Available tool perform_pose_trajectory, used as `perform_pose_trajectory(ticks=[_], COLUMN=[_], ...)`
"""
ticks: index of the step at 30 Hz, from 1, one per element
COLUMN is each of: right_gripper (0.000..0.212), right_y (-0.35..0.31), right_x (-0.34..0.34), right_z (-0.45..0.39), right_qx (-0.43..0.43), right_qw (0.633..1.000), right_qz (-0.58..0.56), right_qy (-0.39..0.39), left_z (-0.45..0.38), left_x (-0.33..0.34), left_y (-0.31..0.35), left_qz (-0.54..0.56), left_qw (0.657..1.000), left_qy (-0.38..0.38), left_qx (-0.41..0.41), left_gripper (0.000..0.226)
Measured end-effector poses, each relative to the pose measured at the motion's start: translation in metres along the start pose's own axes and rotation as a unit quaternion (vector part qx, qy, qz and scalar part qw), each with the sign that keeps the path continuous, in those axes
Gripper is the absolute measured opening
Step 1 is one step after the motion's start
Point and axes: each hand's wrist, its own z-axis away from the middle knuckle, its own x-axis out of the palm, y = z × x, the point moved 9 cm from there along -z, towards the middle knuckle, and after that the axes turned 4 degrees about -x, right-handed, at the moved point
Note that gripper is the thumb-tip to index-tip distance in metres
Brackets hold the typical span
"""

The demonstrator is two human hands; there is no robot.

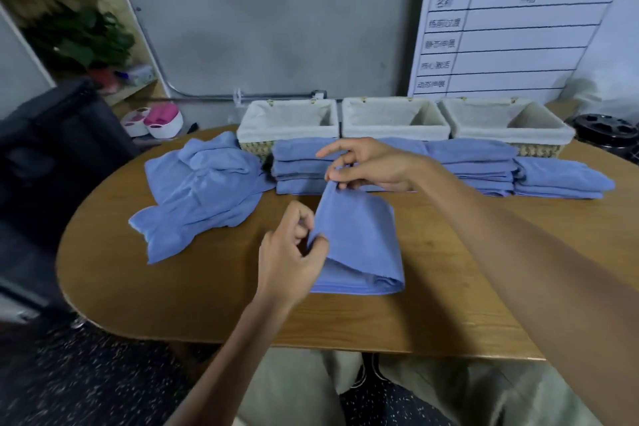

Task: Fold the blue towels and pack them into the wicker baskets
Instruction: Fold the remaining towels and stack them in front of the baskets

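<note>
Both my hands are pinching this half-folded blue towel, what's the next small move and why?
Probably bring the far corner pinched by the right hand toward you and lay it over the near edge held by the left hand: the towel is only partly folded and its top layer is lifted off the table.

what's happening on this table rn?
A person is mid-fold on a blue towel: the left hand pinches its near edge, the right hand pinches the raised far corner. Unfolded towels lie in a heap to the left, folded stacks sit before three baskets, which look empty.
</note>
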Motion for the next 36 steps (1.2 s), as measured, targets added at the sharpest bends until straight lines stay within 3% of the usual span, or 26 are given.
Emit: perform_pose_trajectory(ticks=[6, 11, 15, 18, 20, 22, 25, 29, 32, 36], right_gripper=[0.039, 0.029, 0.017, 0.013, 0.014, 0.015, 0.023, 0.031, 0.037, 0.063], right_y=[0.033, 0.053, 0.056, 0.065, 0.074, 0.083, 0.097, 0.097, 0.086, 0.096], right_x=[0.062, 0.054, 0.032, 0.007, -0.015, -0.032, -0.041, -0.034, -0.024, -0.008], right_z=[-0.036, -0.021, 0.009, 0.042, 0.072, 0.103, 0.143, 0.198, 0.227, 0.232], right_qx=[0.021, -0.038, -0.081, -0.081, -0.064, -0.044, -0.016, -0.062, -0.127, -0.128], right_qw=[0.996, 0.996, 0.989, 0.964, 0.938, 0.922, 0.901, 0.906, 0.880, 0.870], right_qz=[0.077, 0.036, 0.065, 0.179, 0.236, 0.269, 0.358, 0.351, 0.395, 0.457], right_qy=[-0.042, 0.066, 0.103, 0.179, 0.246, 0.274, 0.245, 0.229, 0.231, 0.132], left_z=[0.012, 0.012, 0.006, 0.016, 0.027, 0.035, 0.034, 0.040, 0.039, 0.034], left_x=[-0.016, -0.009, 0.007, 0.055, 0.087, 0.104, 0.112, 0.119, 0.111, 0.104], left_y=[-0.055, -0.061, -0.039, 0.004, 0.021, 0.024, 0.021, 0.011, 0.008, 0.014], left_qz=[-0.171, -0.235, -0.228, -0.183, -0.145, -0.151, -0.173, -0.230, -0.200, -0.148], left_qw=[0.984, 0.970, 0.968, 0.951, 0.947, 0.947, 0.943, 0.919, 0.930, 0.938], left_qy=[-0.033, -0.042, -0.028, -0.121, -0.192, -0.208, -0.223, -0.277, -0.256, -0.238], left_qx=[-0.048, -0.040, 0.098, 0.219, 0.212, 0.194, 0.177, 0.162, 0.172, 0.205], left_gripper=[0.027, 0.018, 0.027, 0.032, 0.027, 0.023, 0.032, 0.053, 0.042, 0.017])
